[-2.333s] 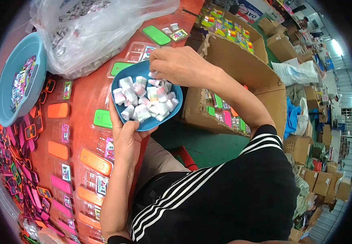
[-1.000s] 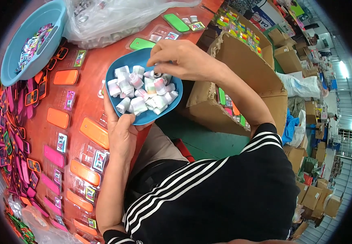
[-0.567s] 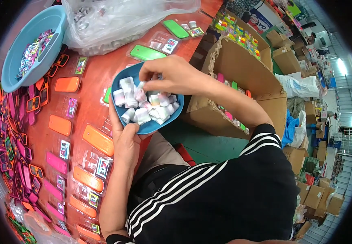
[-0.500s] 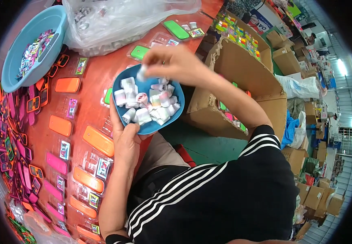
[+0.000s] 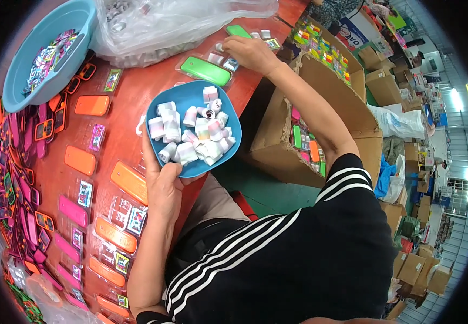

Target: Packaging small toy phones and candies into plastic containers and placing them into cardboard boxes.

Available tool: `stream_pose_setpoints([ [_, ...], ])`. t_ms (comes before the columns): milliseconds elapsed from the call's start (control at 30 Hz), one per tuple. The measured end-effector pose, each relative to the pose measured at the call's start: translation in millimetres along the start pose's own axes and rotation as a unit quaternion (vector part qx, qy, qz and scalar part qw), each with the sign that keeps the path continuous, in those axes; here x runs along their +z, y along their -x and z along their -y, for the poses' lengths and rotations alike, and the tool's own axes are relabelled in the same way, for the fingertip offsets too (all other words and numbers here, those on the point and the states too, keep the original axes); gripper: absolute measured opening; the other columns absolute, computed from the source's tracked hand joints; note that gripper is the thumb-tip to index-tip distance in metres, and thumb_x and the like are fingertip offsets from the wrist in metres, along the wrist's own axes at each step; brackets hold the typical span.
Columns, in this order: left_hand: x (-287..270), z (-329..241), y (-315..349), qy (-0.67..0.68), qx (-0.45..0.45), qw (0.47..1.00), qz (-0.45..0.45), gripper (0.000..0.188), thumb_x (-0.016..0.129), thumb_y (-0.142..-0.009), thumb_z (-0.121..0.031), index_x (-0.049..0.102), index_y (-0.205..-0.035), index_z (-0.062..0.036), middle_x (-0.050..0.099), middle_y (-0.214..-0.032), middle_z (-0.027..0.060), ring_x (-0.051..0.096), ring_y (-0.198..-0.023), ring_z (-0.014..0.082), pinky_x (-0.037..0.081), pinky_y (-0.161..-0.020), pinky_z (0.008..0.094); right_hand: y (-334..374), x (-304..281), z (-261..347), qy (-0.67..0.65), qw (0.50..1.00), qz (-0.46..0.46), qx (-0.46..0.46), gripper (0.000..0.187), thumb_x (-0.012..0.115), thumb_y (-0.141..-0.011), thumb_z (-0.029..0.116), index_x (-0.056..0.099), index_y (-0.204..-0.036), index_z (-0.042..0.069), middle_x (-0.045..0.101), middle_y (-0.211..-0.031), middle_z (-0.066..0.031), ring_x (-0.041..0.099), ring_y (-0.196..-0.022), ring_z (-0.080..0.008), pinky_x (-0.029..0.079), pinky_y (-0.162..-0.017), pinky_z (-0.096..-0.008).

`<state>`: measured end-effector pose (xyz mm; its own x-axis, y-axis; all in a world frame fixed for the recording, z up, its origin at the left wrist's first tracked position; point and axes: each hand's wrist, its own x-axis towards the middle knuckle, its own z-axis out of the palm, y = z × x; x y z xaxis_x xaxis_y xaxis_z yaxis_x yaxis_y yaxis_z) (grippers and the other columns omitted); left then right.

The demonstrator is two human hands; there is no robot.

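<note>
My left hand (image 5: 163, 186) grips the near-left rim of a blue bowl (image 5: 188, 97), its thumb on the edge. Inside lie several small white rolls (image 5: 188, 135) with pale pink print. Beyond the bowl, my right hand (image 5: 251, 54) pinches a small white roll (image 5: 219, 47) at its fingertips. It hovers over a clear plastic tray that bears a green phone-shaped case (image 5: 206, 71), another white roll (image 5: 215, 59) and a small printed sachet (image 5: 231, 64). Whether the pinched roll touches the tray cannot be told.
On the red table (image 5: 128, 92) stand rows of trays with orange cases (image 5: 92, 105) and pink cases (image 5: 73, 210). A light-blue basin (image 5: 15, 81) of sachets, a clear bag (image 5: 174, 32) of rolls and a pile of toy phones (image 5: 23, 178) surround them. Cardboard boxes (image 5: 269, 121) stand right.
My right hand has moved from above the bowl to the tray beyond it, carrying a white roll. The left hand still holds the bowl, and the view has shifted slightly.
</note>
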<state>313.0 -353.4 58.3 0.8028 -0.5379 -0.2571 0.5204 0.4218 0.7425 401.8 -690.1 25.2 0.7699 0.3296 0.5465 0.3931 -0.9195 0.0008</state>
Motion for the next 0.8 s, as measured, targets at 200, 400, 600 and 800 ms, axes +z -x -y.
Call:
stream_pose_setpoints([
  [200,1.8,-0.2,0.1,0.002,0.01,1.0,0.015,0.088,0.034,-0.069,0.01,0.003,-0.145,-0.0197,0.028,-0.14,0.0155,0.046,-0.12,0.0322,0.05,-0.089,0.0426,-7.8,-27.8,19.7,0.114,0.992,0.054,-0.018,0.016,0.056,-0.075,0.005,0.062,-0.089,0.01,0.066,-0.087,-0.0066,0.064,-0.082,-0.0248,0.05,-0.069,-0.0346],
  [400,1.9,1.7,3.6,-0.018,-0.003,0.999,0.031,0.088,0.035,-0.069,0.009,0.003,-0.145,-0.0189,0.029,-0.139,0.0161,0.046,-0.119,0.0314,0.05,-0.089,0.0437,-31.8,-66.8,110.9,-0.205,0.975,0.056,-0.058,0.019,0.065,-0.076,0.012,0.064,-0.095,0.01,0.064,-0.087,-0.0054,0.061,-0.082,-0.0262,0.048,-0.07,-0.0354],
  [600,2.5,10.9,26.5,-0.026,-0.022,0.999,0.011,0.087,0.038,-0.068,0.004,0.009,-0.145,-0.0233,0.036,-0.135,0.0164,0.05,-0.114,0.0322,0.053,-0.078,0.0474,-24.6,-88.1,163.9,-0.184,0.931,0.313,-0.047,0.022,0.063,-0.073,0.014,0.061,-0.095,0.008,0.061,-0.089,-0.0078,0.059,-0.083,-0.0274,0.049,-0.07,-0.0373],
  [800,-10.7,6.8,58.5,-0.021,-0.055,0.998,-0.006,0.088,0.039,-0.065,0.005,0.011,-0.145,-0.0184,0.034,-0.136,0.0148,0.049,-0.115,0.0278,0.051,-0.086,0.0396,-22.5,-70.0,133.9,-0.506,0.8,0.201,0.252,0.021,0.059,-0.087,0.014,0.059,-0.103,0.0,0.062,-0.087,-0.0024,0.06,-0.075,-0.0082,0.049,-0.065,-0.0233],
])
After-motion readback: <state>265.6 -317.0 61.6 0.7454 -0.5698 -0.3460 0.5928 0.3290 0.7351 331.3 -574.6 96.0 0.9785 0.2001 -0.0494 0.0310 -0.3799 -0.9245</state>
